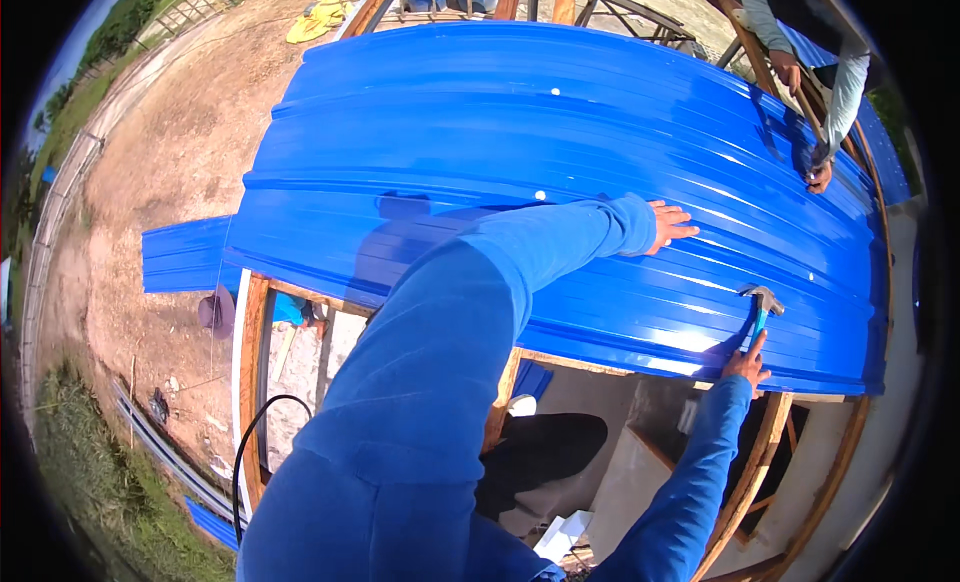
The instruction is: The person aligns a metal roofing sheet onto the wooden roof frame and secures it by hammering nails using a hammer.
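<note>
A large blue ribbed metal roofing sheet lies over a wooden frame in front of me. My left hand rests flat on it near the middle, fingers spread and holding nothing. At the sheet's near right edge, my right hand is closed around the handle of a claw hammer. The hammer has a teal handle and a metal head, which is at the sheet's surface; whether it touches cannot be made out. Small white spots show on the sheet.
At the upper right a co-worker's hand is at the sheet's far side. Wooden rafters run below the near edge, with gaps between them. Another person with a hat is lower down at left. Bare dirt lies beyond.
</note>
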`<state>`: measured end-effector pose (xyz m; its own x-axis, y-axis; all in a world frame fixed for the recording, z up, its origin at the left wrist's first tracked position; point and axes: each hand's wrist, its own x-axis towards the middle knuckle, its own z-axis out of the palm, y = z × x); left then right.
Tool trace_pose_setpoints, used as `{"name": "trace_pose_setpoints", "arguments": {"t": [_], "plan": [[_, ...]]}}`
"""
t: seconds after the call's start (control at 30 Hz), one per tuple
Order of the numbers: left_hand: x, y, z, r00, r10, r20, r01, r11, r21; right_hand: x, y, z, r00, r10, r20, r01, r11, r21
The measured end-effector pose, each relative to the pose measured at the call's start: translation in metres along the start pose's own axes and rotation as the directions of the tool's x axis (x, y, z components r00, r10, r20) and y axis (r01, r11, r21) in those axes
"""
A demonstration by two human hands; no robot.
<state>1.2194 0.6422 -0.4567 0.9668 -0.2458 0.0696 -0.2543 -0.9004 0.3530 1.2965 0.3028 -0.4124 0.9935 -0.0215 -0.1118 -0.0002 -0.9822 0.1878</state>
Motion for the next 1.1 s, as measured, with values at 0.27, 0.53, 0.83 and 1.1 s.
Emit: {"name": "trace_pose_setpoints", "arguments": {"t": [0.27, 0.53, 0.83, 1.1], "plan": [[-0.216, -0.026, -0.013, 0.967, -0.252, -0.041, 0.254, 0.965, 0.058, 0.052, 0.039, 0.042, 0.999, -0.037, -0.013, 0.037, 0.999, -0.003], [-0.483, 0.049, 0.006, 0.653, -0.675, -0.345, 0.577, 0.737, -0.352, 0.097, 0.075, 0.063, 0.977, -0.124, -0.175, 0.110, 0.990, -0.086], [-0.840, 0.187, 0.114, -0.647, -0.713, -0.272, 0.762, -0.587, -0.273, 0.117, 0.062, 0.076, 0.985, -0.128, -0.117, 0.143, 0.981, 0.131], [-0.929, 0.344, 0.183, -0.826, -0.564, -0.010, 0.560, -0.818, -0.128, 0.117, 0.069, 0.087, 0.985, -0.148, -0.084, 0.158, 0.979, 0.126]]}}
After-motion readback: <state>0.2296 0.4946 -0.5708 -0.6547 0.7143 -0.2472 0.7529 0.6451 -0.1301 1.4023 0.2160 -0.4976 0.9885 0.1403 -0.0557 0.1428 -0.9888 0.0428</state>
